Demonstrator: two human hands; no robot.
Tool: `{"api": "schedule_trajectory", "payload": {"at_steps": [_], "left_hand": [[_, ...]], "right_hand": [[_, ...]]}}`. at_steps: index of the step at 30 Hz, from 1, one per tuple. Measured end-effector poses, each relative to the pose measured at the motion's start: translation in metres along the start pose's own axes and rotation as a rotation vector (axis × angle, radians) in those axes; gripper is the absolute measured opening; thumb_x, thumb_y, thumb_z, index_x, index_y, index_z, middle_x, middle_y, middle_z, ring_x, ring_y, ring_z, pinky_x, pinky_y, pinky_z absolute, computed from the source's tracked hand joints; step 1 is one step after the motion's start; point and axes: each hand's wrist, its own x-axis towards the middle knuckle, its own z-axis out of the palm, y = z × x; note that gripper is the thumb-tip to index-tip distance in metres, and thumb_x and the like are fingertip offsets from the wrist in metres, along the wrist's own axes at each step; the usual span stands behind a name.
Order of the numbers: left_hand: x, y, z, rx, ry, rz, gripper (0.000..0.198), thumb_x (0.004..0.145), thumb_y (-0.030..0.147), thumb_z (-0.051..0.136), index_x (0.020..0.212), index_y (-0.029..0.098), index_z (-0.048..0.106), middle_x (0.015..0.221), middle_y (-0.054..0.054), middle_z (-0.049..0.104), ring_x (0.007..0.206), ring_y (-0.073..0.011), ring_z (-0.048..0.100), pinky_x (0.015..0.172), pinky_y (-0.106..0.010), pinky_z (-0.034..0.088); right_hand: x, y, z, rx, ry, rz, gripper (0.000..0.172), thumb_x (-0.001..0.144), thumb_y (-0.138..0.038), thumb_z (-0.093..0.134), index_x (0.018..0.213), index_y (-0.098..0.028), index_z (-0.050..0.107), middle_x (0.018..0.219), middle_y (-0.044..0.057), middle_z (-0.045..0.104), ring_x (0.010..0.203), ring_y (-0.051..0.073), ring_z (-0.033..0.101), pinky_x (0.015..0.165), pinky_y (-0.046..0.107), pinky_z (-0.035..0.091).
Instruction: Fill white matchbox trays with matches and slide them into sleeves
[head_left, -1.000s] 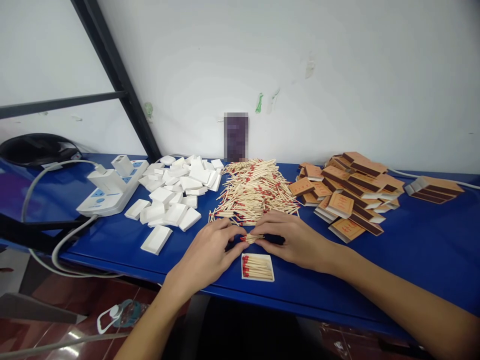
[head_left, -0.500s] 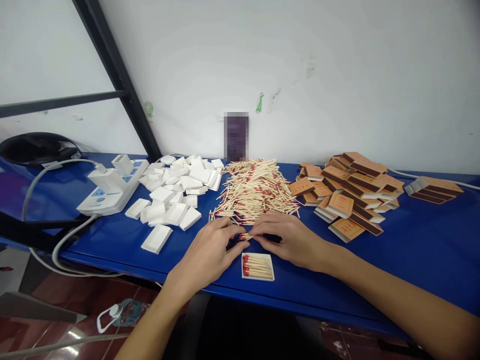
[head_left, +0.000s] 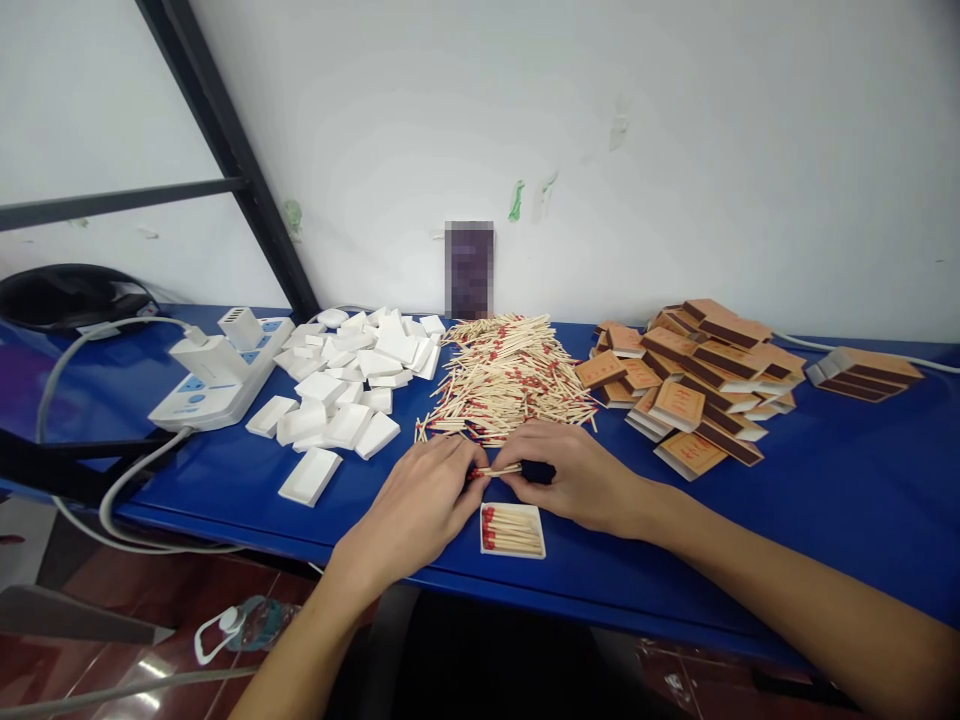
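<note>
Landmark: open tray, white, part filled with red-tipped matches, near the front edge of the blue tabletop.
Left hand: just left of and behind the open tray; fingertips pinched narrow on the red-headed end of the match bundle.
Right hand: just right of and behind the open tray; fingertips pinched narrow on the plain end of the same bundle.
Match bundle: small, lying level, just behind the open tray.
Match pile: loose heap, farther behind the open tray.
Empty trays: white heap, behind and left of the open tray.
Box sleeves: orange heap, behind and right of the open tray.
Power strip: far left of the open tray.
</note>
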Motion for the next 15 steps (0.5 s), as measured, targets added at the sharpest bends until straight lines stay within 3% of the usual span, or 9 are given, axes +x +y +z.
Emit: {"api": "schedule_trajectory", "payload": {"at_steps": [8, 15], "left_hand": [[-0.001, -0.001, 0.002, -0.038, 0.003, -0.023, 0.015, 0.103, 0.029, 0.040, 0.097, 0.021, 0.051, 0.096, -0.002, 0.064, 0.091, -0.0214, 0.060, 0.081, -0.036, 0.044], [-0.004, -0.001, -0.002, -0.068, -0.004, -0.025, 0.023, 0.103, 0.027, 0.040, 0.120, 0.022, 0.054, 0.116, -0.005, 0.066, 0.109, -0.0235, 0.060, 0.095, -0.039, 0.044]], "right_hand": [[0.000, -0.001, -0.004, 0.075, 0.037, 0.048, 0.014, 0.086, -0.012, 0.059, 0.088, -0.020, 0.071, 0.081, 0.001, 0.073, 0.071, 0.013, 0.065, 0.066, 0.025, 0.050], [-0.008, -0.022, -0.024, 0.118, 0.068, 0.155, 0.012, 0.086, -0.013, 0.064, 0.084, -0.020, 0.073, 0.080, 0.001, 0.073, 0.071, 0.012, 0.066, 0.066, 0.023, 0.051]]}}
